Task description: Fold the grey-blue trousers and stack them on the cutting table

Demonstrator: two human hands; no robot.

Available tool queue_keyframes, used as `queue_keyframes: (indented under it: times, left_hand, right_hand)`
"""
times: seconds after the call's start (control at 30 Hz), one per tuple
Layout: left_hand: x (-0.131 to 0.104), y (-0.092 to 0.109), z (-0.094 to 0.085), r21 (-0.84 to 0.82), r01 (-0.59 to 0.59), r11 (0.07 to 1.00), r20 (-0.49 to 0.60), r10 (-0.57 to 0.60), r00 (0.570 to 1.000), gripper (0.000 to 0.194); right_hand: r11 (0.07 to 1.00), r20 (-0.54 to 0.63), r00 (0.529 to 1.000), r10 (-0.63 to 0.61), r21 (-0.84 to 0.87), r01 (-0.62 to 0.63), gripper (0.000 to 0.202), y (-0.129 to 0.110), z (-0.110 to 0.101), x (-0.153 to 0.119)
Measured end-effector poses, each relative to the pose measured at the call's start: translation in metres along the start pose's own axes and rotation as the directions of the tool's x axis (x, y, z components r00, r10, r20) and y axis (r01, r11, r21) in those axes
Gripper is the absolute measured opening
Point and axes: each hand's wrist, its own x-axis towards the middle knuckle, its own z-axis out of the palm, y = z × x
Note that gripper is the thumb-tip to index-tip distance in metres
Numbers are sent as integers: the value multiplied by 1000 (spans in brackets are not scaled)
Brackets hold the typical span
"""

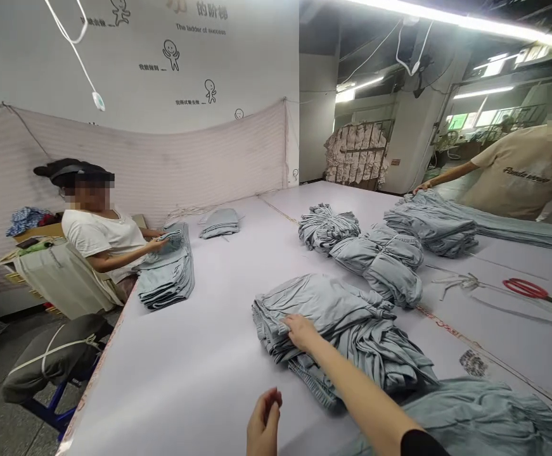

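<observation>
A stack of folded grey-blue garments (323,304) lies on the white table in front of me, partly over more bunched garments (385,354). My right hand (300,332) reaches across from the lower right and rests on the stack's left part, its fingertips pinching the edge of the upper cloth. Nearer the bottom of the view, my left hand (265,421) hovers over the bare tabletop, left of the pile. Its fingers are curled loosely with a gap by the thumb, and nothing shows in it. Another grey-blue garment (485,415) spreads at the lower right.
Tied garment bundles (380,256) sit beyond the stack. Red-handled scissors (525,288) and loose ties (461,282) lie to the right. A seated person (107,234) handles folded cloth at the table's (161,367) left edge; another person (527,164) touches cloth at the far right.
</observation>
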Motion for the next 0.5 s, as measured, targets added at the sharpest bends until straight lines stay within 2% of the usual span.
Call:
queue_keyframes:
  times: [0.1,0.23,0.37,0.5]
  left_hand:
    - [25,36,15,-2,50,999,50,-49,998,51]
    - [70,66,41,70,92,993,-66,-88,994,41]
    - [108,69,62,218,146,965,-163,-112,980,32]
    - [119,60,76,382,72,922,-257,31,966,35]
  right_hand:
    - [972,-50,994,99,219,-86,34,32,-23,22]
    - [831,-147,945,293,527,-176,48,71,-33,32]
    - [658,-158,892,423,731,-183,52,91,-23,30]
    - [528,-127,873,471,833,-164,48,95,-16,29]
